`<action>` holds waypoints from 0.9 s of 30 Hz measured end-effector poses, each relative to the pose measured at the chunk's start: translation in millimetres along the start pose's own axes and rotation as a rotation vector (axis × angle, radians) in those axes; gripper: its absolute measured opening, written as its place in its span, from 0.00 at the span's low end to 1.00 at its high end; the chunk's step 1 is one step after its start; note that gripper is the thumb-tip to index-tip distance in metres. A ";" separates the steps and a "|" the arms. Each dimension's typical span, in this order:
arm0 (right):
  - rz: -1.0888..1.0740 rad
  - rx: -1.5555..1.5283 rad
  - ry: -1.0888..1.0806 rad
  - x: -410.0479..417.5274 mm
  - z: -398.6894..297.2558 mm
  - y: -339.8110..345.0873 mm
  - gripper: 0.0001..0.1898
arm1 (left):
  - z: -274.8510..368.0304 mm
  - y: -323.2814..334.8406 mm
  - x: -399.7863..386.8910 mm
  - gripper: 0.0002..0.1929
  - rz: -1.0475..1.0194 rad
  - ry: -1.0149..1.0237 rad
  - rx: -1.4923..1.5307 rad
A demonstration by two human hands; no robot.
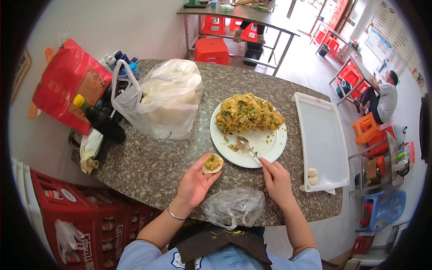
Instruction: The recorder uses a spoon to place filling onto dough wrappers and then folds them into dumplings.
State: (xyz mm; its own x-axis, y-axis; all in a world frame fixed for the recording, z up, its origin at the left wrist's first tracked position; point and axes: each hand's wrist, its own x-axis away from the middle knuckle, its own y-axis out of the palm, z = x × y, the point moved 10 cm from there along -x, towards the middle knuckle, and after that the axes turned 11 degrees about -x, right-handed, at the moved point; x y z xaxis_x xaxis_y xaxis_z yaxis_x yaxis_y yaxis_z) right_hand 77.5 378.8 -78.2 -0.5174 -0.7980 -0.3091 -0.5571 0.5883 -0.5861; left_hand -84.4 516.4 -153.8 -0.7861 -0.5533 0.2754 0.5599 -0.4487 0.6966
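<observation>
On the fingers of my left hand (196, 180) lies a round dough wrapper (208, 169) with a lump of chopped vegetable filling (214, 162) on it. My right hand (275, 178) grips the handle of a metal spoon (250, 147), whose bowl rests on a white plate (224, 153). A large mound of filling (246, 113) covers the plate's far part. Two pleated dumplings (312, 177) sit in the near left corner of a white plastic tray (324, 138), right of the plate. A clear plastic bag (172, 98) holding pale rounds, perhaps wrappers, stands left of the plate.
A crumpled clear bag (234, 206) lies at the counter's near edge, between my forearms. At the left are a dark bottle with a yellow cap (104, 123) and a red package (72, 84). Red crates (91, 219) stand below left. Other people sit at tables beyond the speckled counter (162, 162).
</observation>
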 end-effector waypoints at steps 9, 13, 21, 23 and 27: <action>-0.085 -0.007 0.156 26.3 13.3 -10.7 0.14 | -36.7 14.9 4.1 0.23 -0.068 -0.188 0.085; -0.107 -0.144 0.195 45.4 5.3 -5.5 0.15 | -46.2 27.3 1.1 0.22 -0.125 -0.207 0.197; -0.193 -0.128 0.111 57.3 -16.8 2.9 0.18 | -38.5 22.4 3.1 0.25 -0.031 -0.148 0.139; -0.183 -0.149 0.097 55.2 -19.1 -1.2 0.18 | -34.5 20.5 7.0 0.24 -0.007 -0.147 0.080; -0.135 -0.198 0.070 42.8 -24.6 -9.0 0.18 | -17.3 34.3 -3.6 0.24 -0.075 -0.117 0.006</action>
State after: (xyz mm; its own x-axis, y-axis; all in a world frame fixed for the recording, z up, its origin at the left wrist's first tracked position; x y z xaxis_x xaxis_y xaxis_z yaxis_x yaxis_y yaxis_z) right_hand 44.4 342.6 -67.7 -0.4696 -0.8642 -0.1806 -0.7372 0.4964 -0.4585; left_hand -57.8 490.9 -142.3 -0.8511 -0.4323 0.2979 0.4971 -0.4812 0.7220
